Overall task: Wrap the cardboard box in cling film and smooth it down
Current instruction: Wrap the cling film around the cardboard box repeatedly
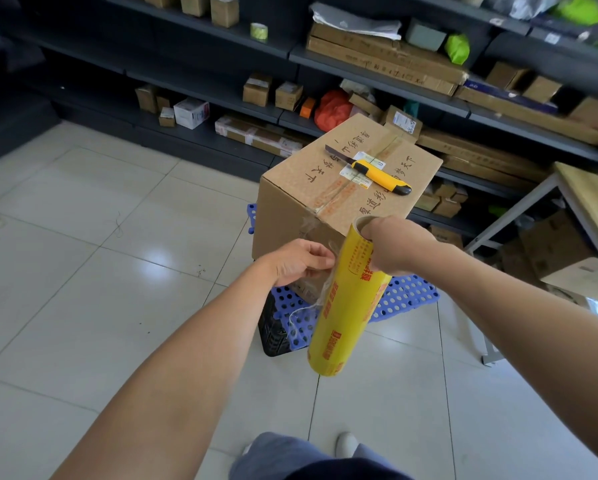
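Dark shelving (377,81) stacked with parcels lines the 12 o'clock side above pale floor tiles (83,237). At centre, the cardboard box (325,199) sits on a blue perforated stand (404,299), with a yellow utility knife (377,173) lying on top. At the box's 6 o'clock, the right hand (394,247) grips the yellow cling film roll (346,306) near its upper end, fingers curled around it. The left hand (301,261), at the roll's 9 o'clock, pinches the loose film edge (320,299).

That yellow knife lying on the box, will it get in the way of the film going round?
Probably, for the top. The utility knife lies on the cardboard box lid. The sides look clear; the left hand already pulls film from the roll, held by the right hand.
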The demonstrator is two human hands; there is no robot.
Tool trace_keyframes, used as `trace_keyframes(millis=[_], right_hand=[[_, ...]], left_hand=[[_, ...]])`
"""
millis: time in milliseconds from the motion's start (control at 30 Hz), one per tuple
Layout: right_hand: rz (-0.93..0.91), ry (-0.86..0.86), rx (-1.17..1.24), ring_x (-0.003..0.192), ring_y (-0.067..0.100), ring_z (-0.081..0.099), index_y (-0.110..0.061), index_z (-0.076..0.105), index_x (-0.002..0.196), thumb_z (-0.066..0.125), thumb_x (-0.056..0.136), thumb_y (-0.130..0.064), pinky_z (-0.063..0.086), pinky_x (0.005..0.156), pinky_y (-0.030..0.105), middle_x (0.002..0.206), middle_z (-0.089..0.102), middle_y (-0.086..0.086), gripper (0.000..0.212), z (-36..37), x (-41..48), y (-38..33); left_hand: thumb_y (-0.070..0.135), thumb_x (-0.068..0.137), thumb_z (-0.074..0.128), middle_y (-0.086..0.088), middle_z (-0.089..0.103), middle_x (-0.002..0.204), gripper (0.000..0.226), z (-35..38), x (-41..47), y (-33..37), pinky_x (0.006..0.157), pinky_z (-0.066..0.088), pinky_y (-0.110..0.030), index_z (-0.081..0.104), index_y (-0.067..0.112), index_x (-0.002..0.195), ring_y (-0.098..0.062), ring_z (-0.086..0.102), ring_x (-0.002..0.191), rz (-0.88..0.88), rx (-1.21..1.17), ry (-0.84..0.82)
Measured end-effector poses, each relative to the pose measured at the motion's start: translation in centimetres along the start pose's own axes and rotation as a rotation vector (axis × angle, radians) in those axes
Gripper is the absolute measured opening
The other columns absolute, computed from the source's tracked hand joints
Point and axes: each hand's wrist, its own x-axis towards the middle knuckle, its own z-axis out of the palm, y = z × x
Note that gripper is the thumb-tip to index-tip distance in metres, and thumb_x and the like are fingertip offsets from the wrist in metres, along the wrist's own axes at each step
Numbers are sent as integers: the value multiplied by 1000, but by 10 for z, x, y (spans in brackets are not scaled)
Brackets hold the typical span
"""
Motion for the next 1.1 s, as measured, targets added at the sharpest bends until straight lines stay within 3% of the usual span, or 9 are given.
trace_keyframes(millis=[267, 367, 467, 567, 633, 767, 933, 1000, 1100], right_hand=[[8, 16, -17, 85, 24, 61, -12, 56, 117, 59, 84, -4, 58, 70, 31, 95, 58, 4, 34, 0, 6, -2], [18, -3, 2, 83, 24, 61, -11, 55, 116, 59, 84, -3, 58, 72, 34, 90, 55, 3, 33, 4, 7, -1], [29, -27, 5, 78, 24, 59, -10, 53, 110, 58, 84, -3, 55, 69, 34, 79, 49, 2, 27, 9, 7, 3], [37, -41, 0, 68, 21, 53, -10, 52, 100, 54, 83, -1, 47, 55, 30, 75, 46, 1, 19, 16, 6, 2], [55, -54, 11, 64, 20, 51, -10, 50, 96, 50, 81, 1, 42, 50, 27, 76, 48, 2, 18, 21, 8, -1], [94, -71, 65, 67, 21, 53, -8, 47, 96, 47, 82, -3, 40, 49, 26, 79, 48, 4, 15, 28, 14, -2], [110, -84, 113, 54, 20, 45, -5, 48, 96, 48, 82, -3, 31, 41, 26, 78, 47, 6, 15, 43, 22, -2], [105, -93, 119, 54, 20, 45, -4, 47, 99, 49, 83, -3, 32, 41, 27, 72, 46, 5, 17, 48, 24, -4], [100, -86, 123, 53, 19, 45, -5, 46, 98, 51, 84, -6, 32, 40, 27, 71, 48, 5, 15, 51, 26, -7]], left_hand=[[0, 90, 59, 0, 60, 75, 17, 6, -4, 7, 62, 44, -20, 57, 13, 80, -8, 57, 65, -11, 121, 50], [-2, 94, 51, -1, 54, 75, 23, 4, -3, 8, 64, 42, -23, 51, 13, 76, -14, 51, 71, 14, 189, 64], [-1, 98, 42, -8, 60, 85, 23, -9, -5, 9, 63, 45, -25, 46, 10, 78, -20, 56, 79, 43, 93, 195], [-4, 99, 37, -12, 61, 82, 26, -18, -4, 6, 64, 50, -25, 43, 10, 78, -21, 59, 75, 41, 25, 353], [-6, 97, 39, -12, 59, 80, 24, -16, 2, 2, 69, 53, -25, 46, 9, 79, -20, 60, 76, 44, 21, 425], [-6, 89, 56, -7, 60, 84, 16, -14, 10, -2, 79, 53, -28, 59, 9, 89, -17, 60, 77, 76, 76, 396], [3, 89, 60, 0, 60, 74, 15, -9, 26, -1, 60, 44, -22, 64, 14, 79, -14, 55, 68, 31, 306, 634], [4, 89, 60, 0, 61, 76, 15, -3, 32, -3, 54, 43, -22, 63, 13, 78, -12, 53, 62, -6, 247, 723], [0, 93, 51, -9, 59, 77, 19, 7, 40, -6, 55, 57, -31, 58, 10, 80, -20, 57, 57, -80, -92, 724]])
